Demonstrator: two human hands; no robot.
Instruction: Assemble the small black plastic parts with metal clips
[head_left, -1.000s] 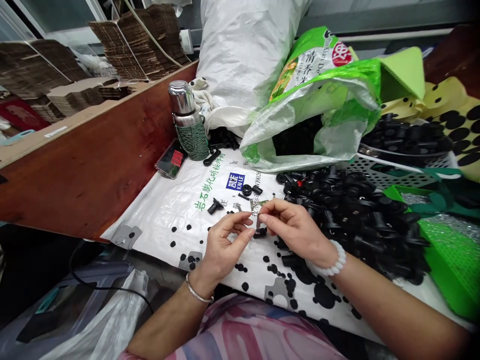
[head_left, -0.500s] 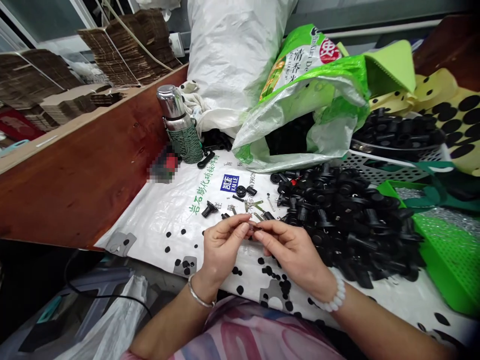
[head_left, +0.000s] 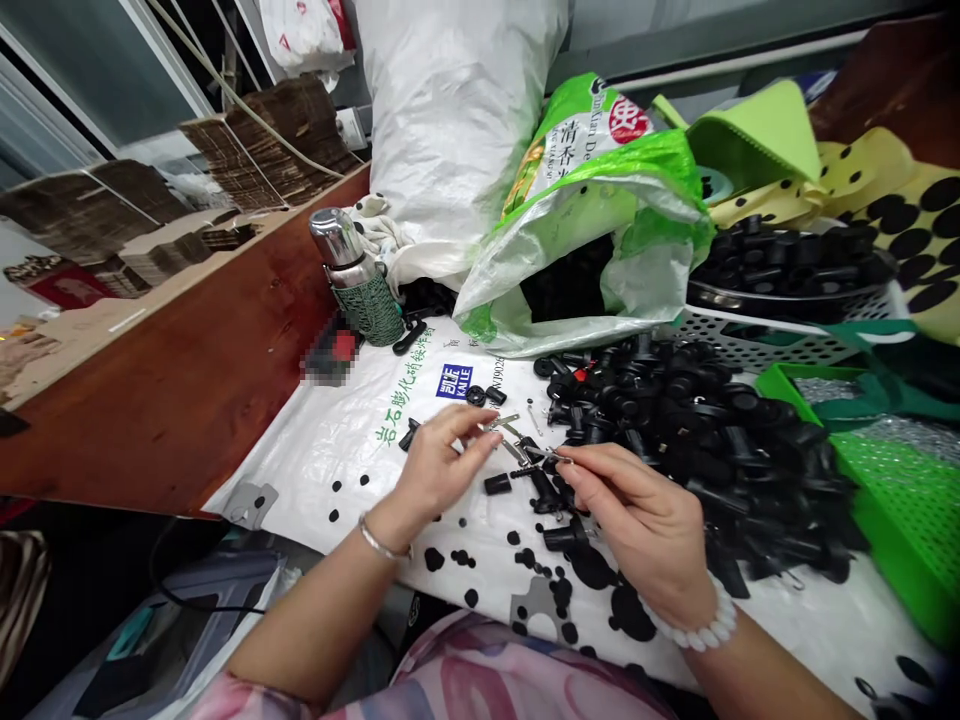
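My right hand (head_left: 645, 515) pinches a thin metal strip (head_left: 546, 454) between thumb and fingers, its free end pointing left. Across from it, my left hand (head_left: 442, 460) has thumb and forefinger apart beside some flat metal strips (head_left: 510, 418) lying on the white sheet; I see nothing held in it. Around the hands are small black plastic parts: a short cylinder (head_left: 496, 485), a round wheel-like piece (head_left: 476, 396) and a dark fitting (head_left: 409, 434) partly hidden behind my left hand. To the right spreads a large heap of black plastic parts (head_left: 675, 430).
A steel flask (head_left: 337, 240) in a green knitted sleeve stands by the wooden board (head_left: 187, 360). Behind are a big white sack (head_left: 457, 120) and an open green-and-white bag (head_left: 570, 290). A green tray (head_left: 900, 520) and a basket (head_left: 787, 335) with black parts sit at right.
My hands, together before, have moved apart. The right one has gone right with the metal strip; the left has opened near the loose strips. Black parts formerly behind the hands now show between them.
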